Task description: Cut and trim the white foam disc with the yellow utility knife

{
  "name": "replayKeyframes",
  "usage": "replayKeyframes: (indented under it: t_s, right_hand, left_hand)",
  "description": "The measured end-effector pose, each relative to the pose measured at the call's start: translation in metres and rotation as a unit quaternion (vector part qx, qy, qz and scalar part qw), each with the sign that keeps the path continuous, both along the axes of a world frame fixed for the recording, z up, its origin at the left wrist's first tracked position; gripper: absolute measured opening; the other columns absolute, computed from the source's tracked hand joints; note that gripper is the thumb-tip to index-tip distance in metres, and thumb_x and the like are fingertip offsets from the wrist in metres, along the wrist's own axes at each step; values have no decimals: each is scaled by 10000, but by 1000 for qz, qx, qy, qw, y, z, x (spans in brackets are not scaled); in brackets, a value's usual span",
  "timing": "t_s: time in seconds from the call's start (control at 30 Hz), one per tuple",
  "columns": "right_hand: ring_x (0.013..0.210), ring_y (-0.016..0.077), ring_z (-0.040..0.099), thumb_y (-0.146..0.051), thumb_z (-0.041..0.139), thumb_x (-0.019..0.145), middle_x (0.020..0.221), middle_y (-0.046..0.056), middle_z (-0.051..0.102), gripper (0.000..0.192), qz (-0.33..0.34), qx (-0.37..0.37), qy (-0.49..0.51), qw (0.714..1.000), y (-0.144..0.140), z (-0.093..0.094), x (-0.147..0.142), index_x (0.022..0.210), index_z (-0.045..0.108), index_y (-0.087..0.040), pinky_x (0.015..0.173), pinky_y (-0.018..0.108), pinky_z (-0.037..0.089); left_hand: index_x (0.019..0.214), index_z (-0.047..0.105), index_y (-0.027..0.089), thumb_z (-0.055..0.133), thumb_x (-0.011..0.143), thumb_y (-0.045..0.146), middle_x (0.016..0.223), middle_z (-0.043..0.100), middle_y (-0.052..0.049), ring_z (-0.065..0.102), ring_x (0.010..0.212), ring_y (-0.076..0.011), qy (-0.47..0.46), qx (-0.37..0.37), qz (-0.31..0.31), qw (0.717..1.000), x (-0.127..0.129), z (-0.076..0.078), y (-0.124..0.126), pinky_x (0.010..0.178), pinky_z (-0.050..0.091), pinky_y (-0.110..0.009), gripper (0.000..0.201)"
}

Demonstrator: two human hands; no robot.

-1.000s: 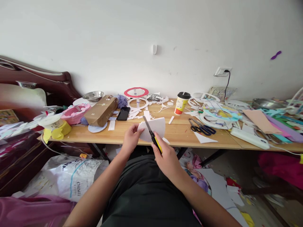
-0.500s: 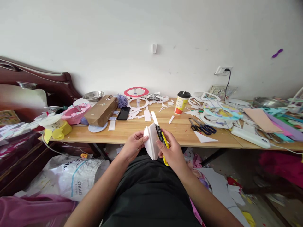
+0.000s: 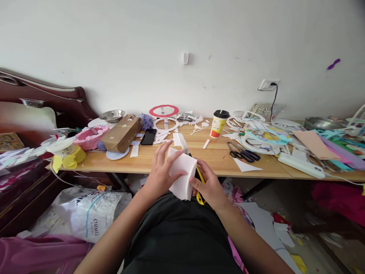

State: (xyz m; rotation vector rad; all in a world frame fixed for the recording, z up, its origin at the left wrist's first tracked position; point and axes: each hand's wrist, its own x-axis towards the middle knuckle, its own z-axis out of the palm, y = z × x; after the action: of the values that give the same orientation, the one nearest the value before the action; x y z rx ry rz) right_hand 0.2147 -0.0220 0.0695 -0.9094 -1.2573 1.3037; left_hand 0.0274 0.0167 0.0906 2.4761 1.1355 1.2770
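Just in front of the table edge, a stack of white foam pieces (image 3: 182,171) is held upright over my lap, its flat face turned toward me. My left hand (image 3: 162,171) rests against that face with its fingers spread and its thumb laid across. On the other side, my right hand (image 3: 208,184) grips the stack's right edge between thumb and fingers. The same hand also keeps a yellow and black utility knife (image 3: 200,198), partly hidden behind the foam. Its long blade sticks up past the top edge.
On the wooden table (image 3: 199,163) lie scissors (image 3: 243,153), a phone (image 3: 148,137), a brown paper bag (image 3: 122,133) and white offcuts. A lidded paper cup (image 3: 219,125) stands farther back. To the right, a white glue-gun-like device (image 3: 301,166) trails a cord.
The foam stack has turned from edge-on to show its broad face. My left hand has loosened its pinch and spread over it; the knife is now more hidden behind.
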Motion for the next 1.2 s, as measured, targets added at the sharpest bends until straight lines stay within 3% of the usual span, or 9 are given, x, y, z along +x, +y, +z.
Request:
replayKeyframes:
  t_s: [0.07, 0.13, 0.23, 0.3, 0.37, 0.47, 0.57, 0.73, 1.2]
  right_hand:
    - [451, 66, 528, -496, 711, 795, 1160, 54, 656, 582, 23, 3, 18, 1000, 2, -4, 0, 1289, 503, -270, 400, 230, 471]
    - [450, 66, 530, -503, 668, 832, 1160, 64, 660, 515, 11, 4, 24, 1000, 5, -7, 0, 1258, 527, -251, 393, 228, 462]
    - [453, 60, 521, -512, 554, 908, 1152, 80, 664, 417, -135, 26, -4, 991, 5, -8, 1, 1211, 537, -226, 398, 222, 460]
    - [489, 76, 546, -492, 492, 947, 1133, 86, 672, 400, -240, 68, -66, 966, -1, -8, 3, 1244, 519, -225, 444, 236, 494]
    - [630, 128, 637, -437, 474, 967, 1150, 100, 671, 391, -272, 123, -160, 941, -9, -7, 5, 1295, 510, -228, 576, 281, 565]
    - [1053, 237, 662, -343, 459, 981, 1250, 127, 641, 372, -226, 197, -291, 908, -18, -9, 2, 1324, 526, -215, 910, 400, 557]
    - [1250, 261, 565, -306, 425, 995, 1331, 133, 607, 382, -191, 214, -340, 895, -17, -14, -4, 1349, 516, -199, 1050, 450, 479]
    - [1242, 253, 577, -314, 394, 1009, 1358, 136, 591, 399, -179, 192, -341, 903, -9, -21, -7, 1369, 502, -179, 1049, 444, 489]
    - [1241, 249, 584, -282, 378, 1007, 1326, 161, 613, 401, -204, 227, -395, 866, -8, -23, -11, 1359, 511, -144, 1037, 417, 500]
  left_hand:
    - [1478, 323, 336, 744, 790, 425, 1455, 418, -131, 392, 1359, -319, -18, -57, -24, 998, -3, 0, 7, 1110, 339, -491, 811]
    - [1482, 313, 304, 763, 773, 410, 1294, 534, -112, 526, 1208, -273, -50, -118, -20, 992, -8, 0, 13, 1028, 431, -425, 847]
    - [1286, 564, 249, 707, 827, 344, 1133, 577, -73, 570, 1096, -234, -79, -114, 74, 988, -16, 3, 19, 977, 454, -374, 491]
    - [1114, 666, 223, 641, 872, 297, 1054, 580, -59, 580, 1050, -219, -80, -85, 131, 984, -21, 8, 22, 967, 448, -359, 255]
    - [1060, 689, 209, 613, 883, 269, 1006, 583, -52, 591, 996, -208, -84, -73, 158, 981, -24, 11, 24, 940, 454, -348, 202]
    - [1119, 671, 204, 633, 864, 276, 1038, 613, -57, 595, 1001, -215, -99, -75, 169, 978, -25, 11, 28, 925, 457, -347, 268]
    - [1072, 681, 210, 646, 853, 314, 1042, 645, -54, 605, 1003, -220, -119, -92, 162, 975, -25, 8, 29, 911, 460, -346, 244]
    - [964, 693, 206, 652, 845, 324, 979, 649, -44, 614, 954, -212, -128, -94, 148, 976, -24, 4, 26, 876, 468, -336, 172]
    - [931, 669, 188, 641, 866, 263, 927, 625, -39, 612, 897, -192, -99, -50, 152, 982, -15, -1, 25, 840, 475, -315, 104]
